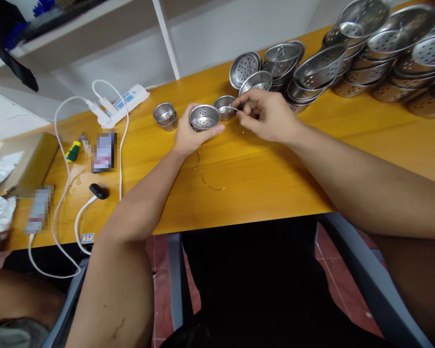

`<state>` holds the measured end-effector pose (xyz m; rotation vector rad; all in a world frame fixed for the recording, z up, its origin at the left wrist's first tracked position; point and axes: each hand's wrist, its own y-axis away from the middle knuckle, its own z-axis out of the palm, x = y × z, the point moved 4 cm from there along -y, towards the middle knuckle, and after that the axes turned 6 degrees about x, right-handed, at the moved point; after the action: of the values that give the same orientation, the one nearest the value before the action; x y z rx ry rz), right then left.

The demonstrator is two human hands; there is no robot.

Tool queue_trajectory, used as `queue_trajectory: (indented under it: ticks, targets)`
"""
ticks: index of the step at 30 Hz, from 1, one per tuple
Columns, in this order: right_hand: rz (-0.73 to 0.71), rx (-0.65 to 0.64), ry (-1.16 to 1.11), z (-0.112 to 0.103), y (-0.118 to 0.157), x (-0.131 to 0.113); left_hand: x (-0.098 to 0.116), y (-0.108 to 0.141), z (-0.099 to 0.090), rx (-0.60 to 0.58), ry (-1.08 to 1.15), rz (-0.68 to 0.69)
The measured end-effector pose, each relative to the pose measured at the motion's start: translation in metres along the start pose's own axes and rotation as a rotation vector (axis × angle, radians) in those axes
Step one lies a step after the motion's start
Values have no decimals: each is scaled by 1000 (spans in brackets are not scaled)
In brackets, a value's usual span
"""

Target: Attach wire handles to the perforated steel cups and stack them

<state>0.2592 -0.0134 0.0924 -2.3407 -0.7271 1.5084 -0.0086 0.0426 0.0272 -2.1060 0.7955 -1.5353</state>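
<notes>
My left hand is wrapped round a small perforated metal strainer cup, tilted with its open top towards me. My right hand pinches a thin bent wire between thumb and forefinger. The wire's far end lies over a second perforated cup just behind; I cannot tell whether they touch. Two curved wires, one nearer me and one by my left wrist, lie on the wooden table. Left of my left hand, small cups are nested together.
Stacks of perforated metal cups fill the back right. At left are a power strip, white cables, a phone, a green-and-yellow handled tool, a black plug-like object and a cardboard box. Another person's arm shows lower left.
</notes>
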Motion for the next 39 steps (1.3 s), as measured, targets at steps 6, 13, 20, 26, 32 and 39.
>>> queue_trajectory:
  ticks: [6, 13, 20, 26, 32, 39]
  targets:
    - [45, 66, -126, 2, 1, 3, 1, 3, 1, -25, 2, -54]
    - [-33, 89, -87, 12, 3, -5, 8, 10, 13, -89, -30, -19]
    - [-53, 119, 54, 22, 3, -7, 8, 15, 27, -141, -45, 43]
    - [-17, 155, 81, 24, 4, -8, 12, 14, 25, -121, -59, 9]
    - [46, 158, 10, 27, 5, -8, 29, 15, 25, -95, -65, -26]
    - [89, 146, -86, 31, 5, -16, 41, 15, 23, -80, -81, -64]
